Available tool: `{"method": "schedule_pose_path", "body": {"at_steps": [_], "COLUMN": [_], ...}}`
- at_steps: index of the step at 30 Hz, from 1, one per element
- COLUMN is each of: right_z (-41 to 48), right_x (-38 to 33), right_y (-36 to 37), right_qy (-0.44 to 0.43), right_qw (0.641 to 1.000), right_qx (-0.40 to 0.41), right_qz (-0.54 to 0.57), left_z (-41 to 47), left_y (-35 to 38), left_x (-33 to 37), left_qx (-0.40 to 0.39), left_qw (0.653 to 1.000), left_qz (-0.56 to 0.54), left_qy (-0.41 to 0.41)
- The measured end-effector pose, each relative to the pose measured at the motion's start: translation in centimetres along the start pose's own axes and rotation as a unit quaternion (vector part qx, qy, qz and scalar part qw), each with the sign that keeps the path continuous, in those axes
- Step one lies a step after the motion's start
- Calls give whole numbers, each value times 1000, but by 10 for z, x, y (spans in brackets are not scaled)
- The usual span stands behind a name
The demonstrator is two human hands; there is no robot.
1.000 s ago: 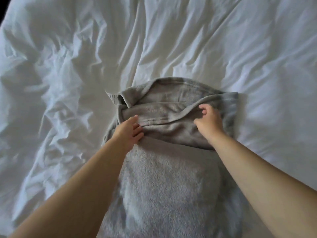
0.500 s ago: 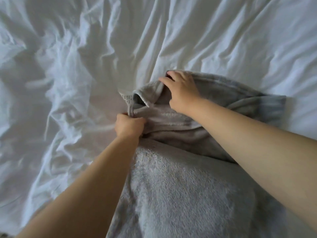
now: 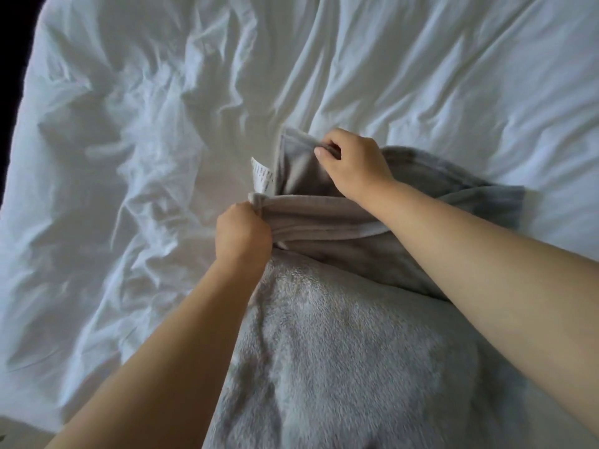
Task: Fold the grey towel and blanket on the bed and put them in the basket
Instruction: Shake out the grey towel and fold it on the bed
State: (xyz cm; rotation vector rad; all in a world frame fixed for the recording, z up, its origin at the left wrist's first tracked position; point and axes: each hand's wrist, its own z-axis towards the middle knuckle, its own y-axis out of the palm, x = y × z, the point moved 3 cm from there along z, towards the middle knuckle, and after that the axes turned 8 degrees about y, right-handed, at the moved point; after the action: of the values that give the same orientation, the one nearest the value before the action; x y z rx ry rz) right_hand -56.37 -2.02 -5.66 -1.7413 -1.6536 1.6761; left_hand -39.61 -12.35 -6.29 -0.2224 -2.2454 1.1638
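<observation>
A smooth grey blanket (image 3: 340, 228) lies crumpled on the white bed, its far part folded over itself. A white care label (image 3: 261, 176) sticks out at its left corner. My left hand (image 3: 243, 234) is closed on the blanket's left hem. My right hand (image 3: 353, 163) pinches a far corner of the same blanket and lifts it slightly. Nearer to me lies a fluffy grey towel (image 3: 340, 361), partly under the blanket's near edge and under my forearms. No basket is in view.
The white bed sheet (image 3: 146, 140) is heavily wrinkled and spreads to the left, far side and right. The bed's left edge (image 3: 13, 131) borders a dark area. A strip of pale floor shows at the bottom left corner.
My right hand crossed from the blanket's right side to its far left corner and gripped it. My left hand closed on the left hem. The corner has been raised, which bares the label.
</observation>
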Motion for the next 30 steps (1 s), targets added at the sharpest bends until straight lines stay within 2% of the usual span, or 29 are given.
{"method": "schedule_pose_path", "body": {"at_steps": [2,3,4,5,7,8,9,13,15,18,20,22,24,26,28,30], "right_z": [-13,-20,-28,-37,-59,-73,-89,-179,-232,-298,-326,-339,-341,-335,-319,-298], "right_x": [-6,-10,-14,-19,-31,-39,-47,-75,-80,-71,-59,-48,-42,-39,-34,-24], "right_y": [-8,-13,-18,-23,-35,-40,-45,-39,-13,46,77,91,96,95,89,83], "right_qy": [-6,-11,-17,-24,-41,-52,-66,-133,-145,-106,-59,-31,-11,2,-5,-5], "right_qw": [1000,1000,1000,999,999,998,997,989,985,966,933,912,918,940,961,958], "right_qx": [-2,-3,-3,0,11,17,20,-30,-89,-234,-336,-378,-363,-312,-229,-167], "right_qz": [11,17,23,28,32,33,35,53,43,-39,-112,-158,-159,-139,-158,-231], "left_z": [-7,-12,-16,-23,-39,-48,-57,-100,-128,-171,-195,-207,-206,-197,-186,-173], "left_y": [-11,-16,-20,-23,-26,-30,-33,-49,-50,-33,-16,-5,0,3,9,19], "left_x": [2,4,5,7,14,17,17,-14,-44,-101,-133,-148,-153,-152,-152,-156], "left_qx": [-10,-8,-8,-18,-54,-75,-97,-149,-141,-124,-162,-212,-211,-171,-133,-112], "left_qw": [1000,999,992,964,840,789,769,785,800,824,834,844,863,888,897,892], "left_qz": [-2,-33,-112,-246,-506,-574,-599,-583,-559,-489,-427,-382,-364,-358,-367,-378], "left_qy": [-20,-30,-53,-98,-189,-204,-202,-151,-167,-257,-308,-311,-279,-232,-210,-220]}}
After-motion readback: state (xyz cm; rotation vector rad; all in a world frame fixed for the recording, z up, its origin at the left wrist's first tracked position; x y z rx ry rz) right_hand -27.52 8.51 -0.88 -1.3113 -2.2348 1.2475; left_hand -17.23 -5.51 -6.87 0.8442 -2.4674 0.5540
